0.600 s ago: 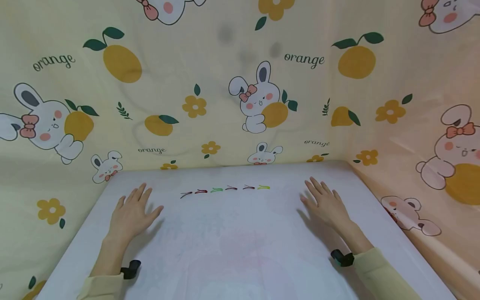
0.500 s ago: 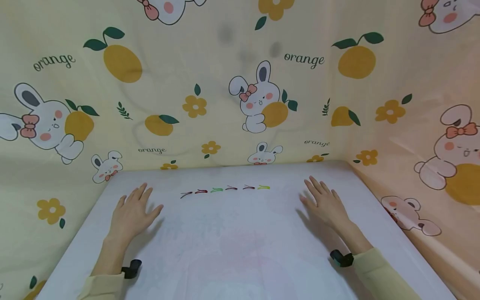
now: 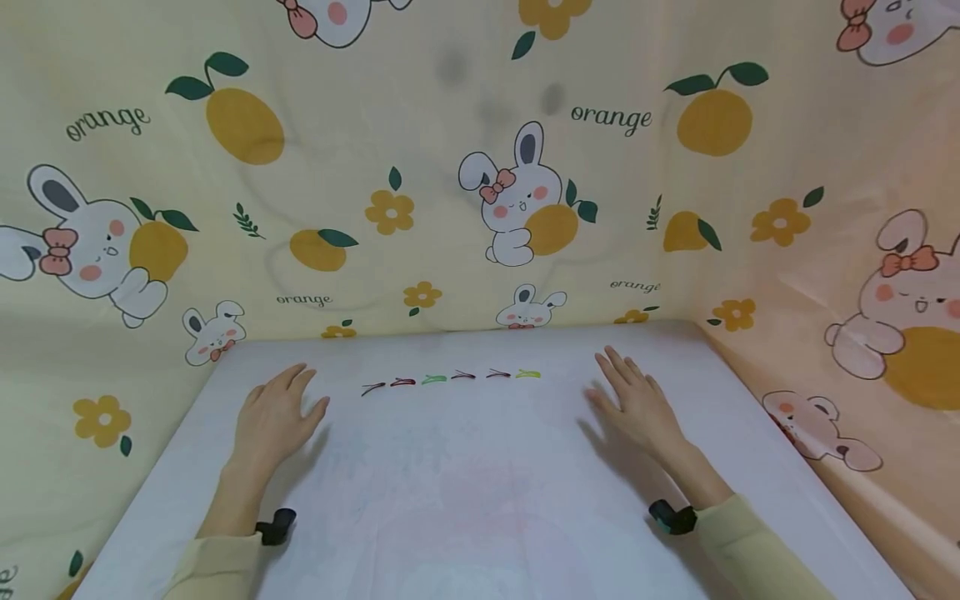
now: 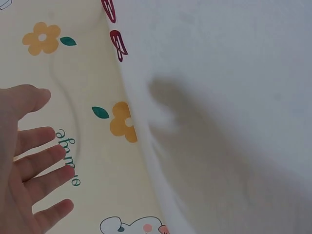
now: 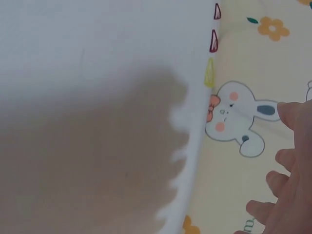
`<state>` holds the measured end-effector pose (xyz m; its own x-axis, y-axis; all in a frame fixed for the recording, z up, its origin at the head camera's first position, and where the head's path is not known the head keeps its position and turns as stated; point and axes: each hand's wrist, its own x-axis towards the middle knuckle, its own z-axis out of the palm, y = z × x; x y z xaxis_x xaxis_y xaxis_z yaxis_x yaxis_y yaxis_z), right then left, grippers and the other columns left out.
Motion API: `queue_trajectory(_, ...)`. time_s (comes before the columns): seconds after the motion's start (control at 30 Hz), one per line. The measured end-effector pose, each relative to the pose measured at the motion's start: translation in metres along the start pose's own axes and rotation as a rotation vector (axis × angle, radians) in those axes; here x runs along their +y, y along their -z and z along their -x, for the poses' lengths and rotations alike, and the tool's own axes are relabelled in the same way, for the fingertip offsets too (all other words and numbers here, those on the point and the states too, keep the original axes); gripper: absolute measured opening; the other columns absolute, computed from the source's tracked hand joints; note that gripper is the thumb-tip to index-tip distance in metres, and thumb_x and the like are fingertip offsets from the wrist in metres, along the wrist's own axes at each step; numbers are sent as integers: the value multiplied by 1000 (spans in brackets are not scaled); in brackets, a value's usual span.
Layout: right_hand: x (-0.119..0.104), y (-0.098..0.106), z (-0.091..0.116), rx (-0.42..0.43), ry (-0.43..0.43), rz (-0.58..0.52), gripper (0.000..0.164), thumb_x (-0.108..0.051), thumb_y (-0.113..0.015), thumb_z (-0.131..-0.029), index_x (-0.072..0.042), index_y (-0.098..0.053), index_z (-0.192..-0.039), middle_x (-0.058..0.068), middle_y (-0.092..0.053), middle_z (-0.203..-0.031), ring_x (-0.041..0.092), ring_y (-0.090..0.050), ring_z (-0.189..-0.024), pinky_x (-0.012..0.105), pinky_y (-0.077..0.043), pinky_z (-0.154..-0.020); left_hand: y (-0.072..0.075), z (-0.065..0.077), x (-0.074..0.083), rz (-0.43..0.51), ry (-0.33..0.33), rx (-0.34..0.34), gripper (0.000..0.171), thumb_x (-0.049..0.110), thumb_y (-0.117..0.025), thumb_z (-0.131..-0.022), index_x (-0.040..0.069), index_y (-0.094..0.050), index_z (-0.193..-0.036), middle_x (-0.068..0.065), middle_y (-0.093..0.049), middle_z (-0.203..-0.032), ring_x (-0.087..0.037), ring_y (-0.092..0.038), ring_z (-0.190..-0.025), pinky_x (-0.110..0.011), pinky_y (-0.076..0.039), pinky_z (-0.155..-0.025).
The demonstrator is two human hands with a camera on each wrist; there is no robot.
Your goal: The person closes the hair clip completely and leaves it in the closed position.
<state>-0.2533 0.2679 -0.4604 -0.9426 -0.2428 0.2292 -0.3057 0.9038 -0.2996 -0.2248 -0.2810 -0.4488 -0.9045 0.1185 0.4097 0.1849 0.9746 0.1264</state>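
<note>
Several snap hair clips lie in a row across the far part of the white table (image 3: 450, 467): dark red ones, a green hair clip (image 3: 433, 380) and, at the right end, a yellow hair clip (image 3: 528, 374). Left of the row, my left hand (image 3: 273, 417) hovers with fingers extended and thumb apart; the dark red hair clip (image 3: 372, 388) is nearest to it. My right hand (image 3: 637, 404) hovers right of the yellow clip, fingers spread. Neither hand touches a clip. In the left wrist view a dark red hair clip (image 4: 118, 46) shows near the table's edge.
A cream cloth (image 3: 420, 100) printed with rabbits, oranges and flowers hangs behind the table and along both sides. Each wrist bears a small black camera (image 3: 277, 527). Hand shadows fall on the white tabletop.
My left hand has shifted slightly right, its fingers drawing closer together. My right hand has moved a little to the left. The hair clips stay where they were.
</note>
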Motion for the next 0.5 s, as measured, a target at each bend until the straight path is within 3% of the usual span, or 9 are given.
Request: queue_trajectory(0.5,-26,-7,-13,-6,59,-52,73,-45,-55,-106,-10,-29,-164,12,-20,-172,45,-22,-155,69,-16,-120,-14,-15,5,114,18,43,39,18,-70,-96,-3,-66,-128,-27,-65,-129,-47,-64,-115,-64,-50,-91)
